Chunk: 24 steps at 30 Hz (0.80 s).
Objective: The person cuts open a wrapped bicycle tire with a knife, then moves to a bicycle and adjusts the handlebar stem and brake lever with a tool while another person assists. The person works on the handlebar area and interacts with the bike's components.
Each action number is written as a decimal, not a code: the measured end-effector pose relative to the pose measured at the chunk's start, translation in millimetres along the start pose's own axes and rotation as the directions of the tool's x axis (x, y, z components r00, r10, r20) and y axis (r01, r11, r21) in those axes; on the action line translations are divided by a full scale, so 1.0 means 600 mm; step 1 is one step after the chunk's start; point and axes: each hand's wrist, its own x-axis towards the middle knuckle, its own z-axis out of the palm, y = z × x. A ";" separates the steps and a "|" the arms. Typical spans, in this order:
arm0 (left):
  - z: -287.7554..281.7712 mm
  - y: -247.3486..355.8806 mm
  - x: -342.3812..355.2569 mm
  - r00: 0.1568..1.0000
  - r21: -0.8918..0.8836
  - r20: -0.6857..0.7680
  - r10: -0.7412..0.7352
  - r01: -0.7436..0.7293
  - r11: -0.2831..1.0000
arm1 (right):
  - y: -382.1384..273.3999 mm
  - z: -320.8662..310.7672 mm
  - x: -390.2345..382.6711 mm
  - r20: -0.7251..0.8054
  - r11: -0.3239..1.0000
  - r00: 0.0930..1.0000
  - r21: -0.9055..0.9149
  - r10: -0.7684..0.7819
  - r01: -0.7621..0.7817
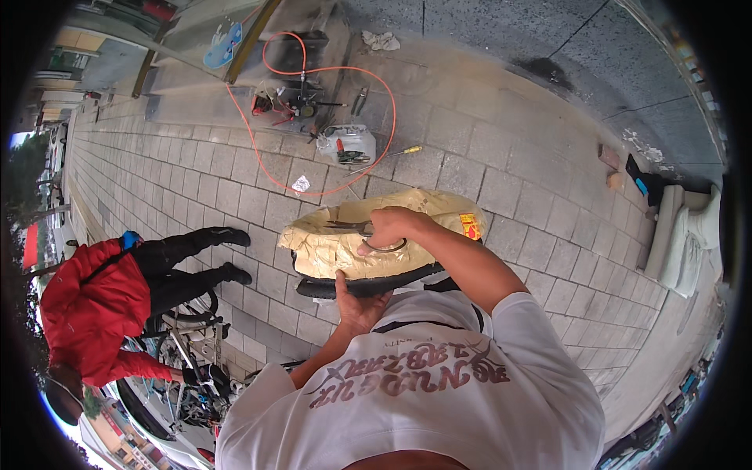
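Observation:
In front of my body is a long, rounded bundle: a black tire partly covered by crinkled tan wrapping. The black rubber shows along its near side, and a red and yellow label is on the right end. My left hand grips the near edge, its thumb up on the wrapping and its fingers underneath. Above the bundle my right hand is closed around scissors. Their blades point left over the wrapping, and a dark handle loop sticks out below the fist. Whether the blades touch the wrapping I cannot tell.
Beyond the bundle an orange air hose loops over the paving, around a white tray with tools, a screwdriver and pliers. A person in a red jacket stands at left beside a bicycle. A pale padded seat is at right.

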 end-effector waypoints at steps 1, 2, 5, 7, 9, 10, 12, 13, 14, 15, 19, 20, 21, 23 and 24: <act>0.037 -0.013 0.011 0.997 0.020 0.008 -0.074 0.074 0.997 | 0.027 -0.023 -0.024 -0.048 1.000 0.999 -0.001 0.018 -0.018; 0.073 -0.023 0.025 0.995 0.029 -0.030 -0.099 0.100 0.995 | 0.049 -0.045 -0.044 -0.092 0.999 0.995 -0.004 0.034 -0.035; 0.183 -0.062 0.075 0.982 0.072 -0.049 -0.183 0.186 0.980 | 0.117 -0.124 -0.105 -0.177 0.993 0.978 -0.027 0.112 -0.118; 0.245 -0.084 0.120 0.971 0.096 0.001 -0.240 0.239 0.966 | 0.155 -0.181 -0.137 -0.236 0.983 0.957 -0.038 0.167 -0.181; 0.301 -0.104 0.170 0.949 0.104 0.067 -0.308 0.300 0.948 | 0.192 -0.248 -0.165 -0.281 0.959 0.923 -0.034 0.262 -0.283; 0.336 -0.113 0.190 0.939 0.082 0.100 -0.329 0.322 0.943 | 0.200 -0.286 -0.185 -0.289 0.939 0.901 -0.023 0.322 -0.343; 0.407 -0.135 0.232 0.937 0.153 0.092 -0.336 0.320 0.935 | 0.225 -0.347 -0.214 -0.305 0.898 0.854 0.013 0.422 -0.439; 0.438 -0.144 0.255 0.928 0.182 0.123 -0.353 0.328 0.927 | 0.241 -0.376 -0.227 -0.312 0.878 0.828 0.042 0.465 -0.477; 0.466 -0.155 0.276 0.913 0.221 0.139 -0.384 0.349 0.911 | 0.256 -0.408 -0.240 -0.320 0.856 0.801 0.070 0.506 -0.513; 0.496 -0.167 0.291 0.902 0.230 0.156 -0.403 0.364 0.903 | 0.280 -0.434 -0.250 -0.329 0.843 0.785 0.078 0.526 -0.532; 0.604 -0.188 0.350 0.879 0.296 0.179 -0.443 0.381 0.876 | 0.325 -0.529 -0.280 -0.362 0.817 0.741 0.123 0.566 -0.563; 0.632 -0.196 0.371 0.880 0.290 0.183 -0.438 0.378 0.879 | 0.328 -0.563 -0.288 -0.361 0.803 0.727 0.123 0.584 -0.583; 0.663 -0.193 0.386 0.883 0.299 0.182 -0.433 0.370 0.880 | 0.327 -0.594 -0.291 -0.364 0.792 0.713 0.137 0.599 -0.596; 0.719 -0.192 0.409 0.887 0.305 0.235 -0.396 0.320 0.897 | 0.344 -0.648 -0.294 -0.386 0.801 0.712 0.143 0.587 -0.582; 0.743 -0.195 0.428 0.890 0.304 0.254 -0.379 0.299 0.905 | 0.357 -0.671 -0.292 -0.417 0.805 0.706 0.119 0.572 -0.582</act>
